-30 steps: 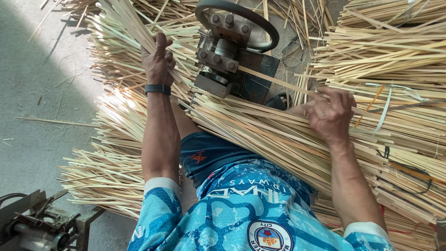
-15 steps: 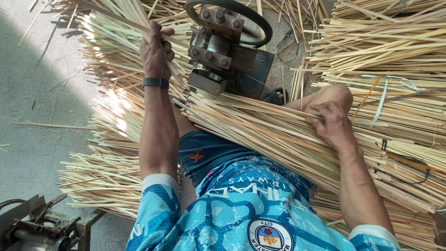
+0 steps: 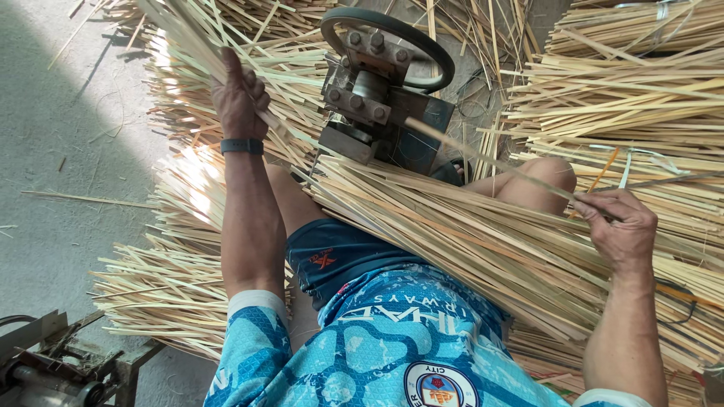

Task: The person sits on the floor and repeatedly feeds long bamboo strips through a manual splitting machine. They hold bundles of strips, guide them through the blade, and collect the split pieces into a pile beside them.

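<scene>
Colour rundown: the bamboo strips (image 3: 483, 241) are pale straw yellow, some nearly white where the sun hits. Machine (image 3: 377, 98) is dull grey steel with a black ring on top. Wristband (image 3: 242, 145) is black. Shirt (image 3: 362, 354) is sky blue with a darker blue swirly pattern, shorts (image 3: 332, 252) navy. Floor (image 3: 68, 188) plain grey.

No packages, signs or screens in view. Only label-like marks: a round crest (image 3: 435, 386) on the blue shirt, near centre, white-ringed with orange and blue inside; a small red logo (image 3: 323, 258) on the dark shorts, just left of centre.
</scene>
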